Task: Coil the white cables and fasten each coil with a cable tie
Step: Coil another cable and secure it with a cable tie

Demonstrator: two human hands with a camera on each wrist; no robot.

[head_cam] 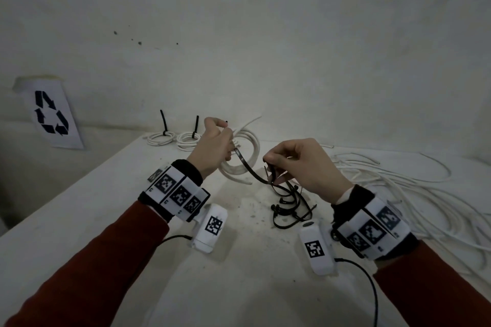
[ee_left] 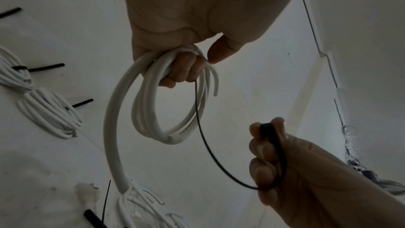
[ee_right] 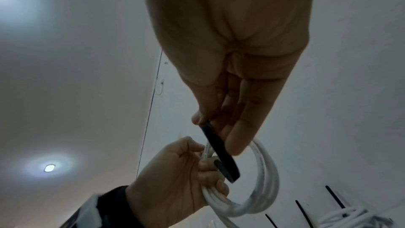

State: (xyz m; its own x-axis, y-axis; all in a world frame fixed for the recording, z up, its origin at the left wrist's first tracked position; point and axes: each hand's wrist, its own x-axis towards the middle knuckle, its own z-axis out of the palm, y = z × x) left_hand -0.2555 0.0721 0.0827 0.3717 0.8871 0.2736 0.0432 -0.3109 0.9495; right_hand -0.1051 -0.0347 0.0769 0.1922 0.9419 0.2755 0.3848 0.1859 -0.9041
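Note:
My left hand [head_cam: 216, 142] grips a coil of white cable [head_cam: 249, 147] held up above the table; the same coil [ee_left: 153, 103] hangs from its curled fingers [ee_left: 184, 70] in the left wrist view. A black cable tie [head_cam: 251, 171] runs from the left hand's grip in a curve to my right hand [head_cam: 297, 164], which pinches its other end between thumb and fingers. In the right wrist view the tie [ee_right: 221, 152] crosses in front of the coil [ee_right: 263, 179]. The tie is not closed around the coil.
Two tied coils [head_cam: 160, 138] [head_cam: 188, 139] lie at the table's back, black tie tails standing up. Several loose black ties [head_cam: 288, 207] lie under the right hand. A heap of loose white cable [head_cam: 398, 188] spreads on the right. A recycling sign [head_cam: 50, 114] leans at left.

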